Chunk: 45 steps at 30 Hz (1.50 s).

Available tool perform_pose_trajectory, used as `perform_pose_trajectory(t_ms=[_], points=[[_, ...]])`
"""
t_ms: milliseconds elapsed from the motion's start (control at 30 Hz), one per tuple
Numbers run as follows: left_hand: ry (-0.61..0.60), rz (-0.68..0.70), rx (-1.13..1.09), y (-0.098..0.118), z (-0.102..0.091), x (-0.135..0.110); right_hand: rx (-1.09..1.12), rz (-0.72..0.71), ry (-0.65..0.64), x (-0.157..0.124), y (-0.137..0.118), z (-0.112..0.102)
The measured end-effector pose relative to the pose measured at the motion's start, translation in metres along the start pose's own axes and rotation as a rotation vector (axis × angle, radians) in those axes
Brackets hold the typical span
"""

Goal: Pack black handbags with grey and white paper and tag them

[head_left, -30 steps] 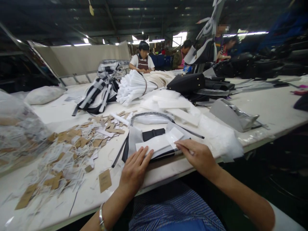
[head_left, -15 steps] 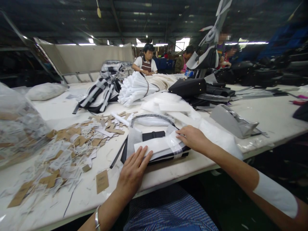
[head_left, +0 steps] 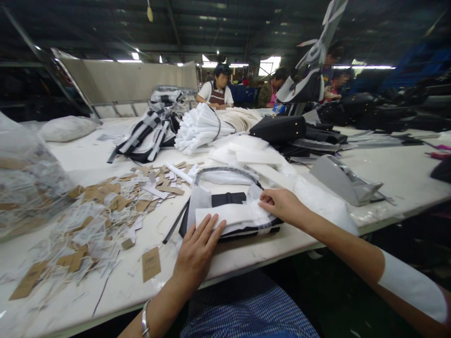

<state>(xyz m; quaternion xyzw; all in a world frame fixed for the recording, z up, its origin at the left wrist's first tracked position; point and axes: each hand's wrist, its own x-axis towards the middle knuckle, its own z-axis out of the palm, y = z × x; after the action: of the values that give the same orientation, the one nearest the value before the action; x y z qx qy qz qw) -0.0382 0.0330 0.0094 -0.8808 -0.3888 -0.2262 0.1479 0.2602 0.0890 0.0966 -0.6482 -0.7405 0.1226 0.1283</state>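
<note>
A black handbag point(head_left: 228, 199) lies on the table in front of me, partly covered in white wrapping. Its arched handle point(head_left: 230, 170) is wrapped in clear plastic and points away from me. Across the bag's near side runs a white foam strip point(head_left: 229, 213), with clear film point(head_left: 260, 217) over its right end. My left hand point(head_left: 198, 249) rests flat on the strip's left end, fingers stretched out. At the bag's right side, my right hand point(head_left: 282, 204) is closed, thumb and fingertips together beside the wrapping; what they pinch is too small to make out.
Paper tags with strings point(head_left: 91, 225) lie scattered at left beside a clear plastic bag point(head_left: 28, 188). Behind the handbag are a bundle of white foam strips point(head_left: 197, 129) and black bags point(head_left: 278, 129). A grey bag piece point(head_left: 338, 178) lies at right. A co-worker point(head_left: 218, 91) sits opposite.
My right hand's fingers have curled from lying on the wrapping into a pinch beside it. My left hand stays flat on the foam strip. The view has shifted slightly.
</note>
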Motion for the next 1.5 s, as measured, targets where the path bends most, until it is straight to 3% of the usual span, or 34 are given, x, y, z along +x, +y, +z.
perform_pose_trajectory(t_ms=[100, 167, 300, 367, 467, 700, 767, 900, 967, 1067, 1233, 1400, 1500], points=[[0.026, 0.006, -0.021, 0.000, 0.000, 0.000, -0.023, 0.014, 0.013, -0.006, 0.001, 0.000], [0.035, -0.002, -0.030, 0.000, -0.001, 0.001, -0.100, -0.031, 0.087, -0.014, -0.003, 0.000], [0.007, 0.044, -0.015, -0.005, -0.001, 0.004, -0.078, -0.361, 0.247, -0.038, -0.021, 0.011], [-0.004, 0.090, 0.001, -0.010, -0.001, 0.005, 0.018, -0.494, 0.185, -0.047, -0.029, 0.024], [0.001, 0.146, 0.011, -0.015, -0.001, 0.006, 0.148, -0.542, 0.065, -0.055, -0.028, 0.047], [-0.010, 0.163, -0.004, -0.019, -0.001, 0.007, 0.430, -0.445, 0.122, -0.094, -0.029, 0.074], [-0.022, 0.153, -0.022, -0.019, 0.000, 0.007, 0.602, -0.270, 0.085, -0.106, -0.040, 0.078], [-0.059, 0.108, -0.070, -0.019, -0.002, 0.008, 1.159, 0.276, -0.209, -0.107, -0.058, 0.080], [-0.080, 0.095, -0.092, -0.019, -0.003, 0.008, 1.447, 0.379, -0.308, -0.101, -0.062, 0.078], [-0.088, 0.081, -0.109, -0.020, -0.005, 0.010, 1.736, 0.401, -0.265, -0.096, -0.070, 0.076], [-0.021, 0.057, -0.090, -0.024, -0.007, 0.013, 1.907, 0.393, 0.035, -0.094, -0.094, 0.092], [0.065, -0.043, -0.021, -0.028, -0.002, 0.007, 1.846, 0.314, 0.126, -0.082, -0.104, 0.102], [0.097, -0.061, 0.016, -0.027, 0.004, 0.004, 1.466, 0.143, 0.052, -0.076, -0.085, 0.093]])
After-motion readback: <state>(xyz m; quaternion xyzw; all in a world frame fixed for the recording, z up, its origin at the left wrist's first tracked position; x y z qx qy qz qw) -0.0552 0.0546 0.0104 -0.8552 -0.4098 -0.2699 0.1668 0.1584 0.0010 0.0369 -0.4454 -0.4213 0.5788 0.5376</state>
